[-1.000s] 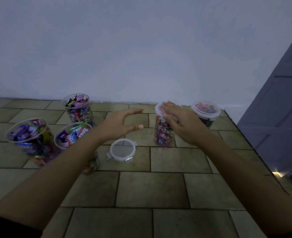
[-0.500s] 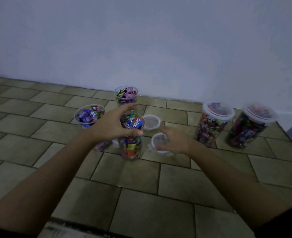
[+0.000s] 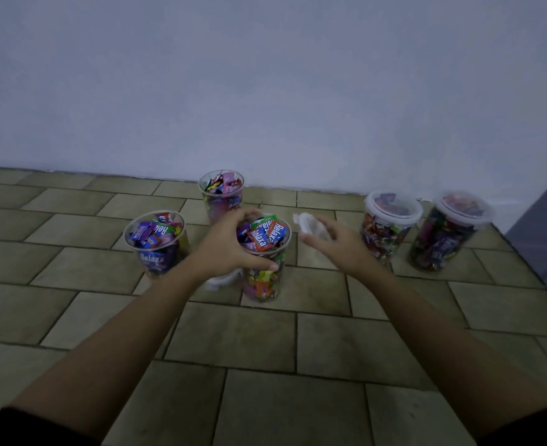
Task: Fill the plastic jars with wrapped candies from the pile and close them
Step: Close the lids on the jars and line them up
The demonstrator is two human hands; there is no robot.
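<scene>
Five candy jars stood on the tiled floor (image 3: 265, 342). Centre jar (image 3: 264, 272): open, full, rim gripped by the left hand (image 3: 230, 249), fingers curled. Lid (image 3: 310, 228): at its 2 o'clock, held in the right hand (image 3: 339, 249). Left jar (image 3: 156, 249), 9 o'clock, and rear jar (image 3: 222, 197), 11 o'clock: open. First lidded jar (image 3: 389, 233) and second lidded jar (image 3: 449, 239): 3 o'clock. Spare lid (image 3: 222, 280): 8 o'clock, on the floor.

The clear jar (image 3: 263, 280) holds red, purple, green candies (image 3: 261, 238); lid (image 3: 310, 228) whitish, tiles (image 3: 233, 336) olive.
</scene>
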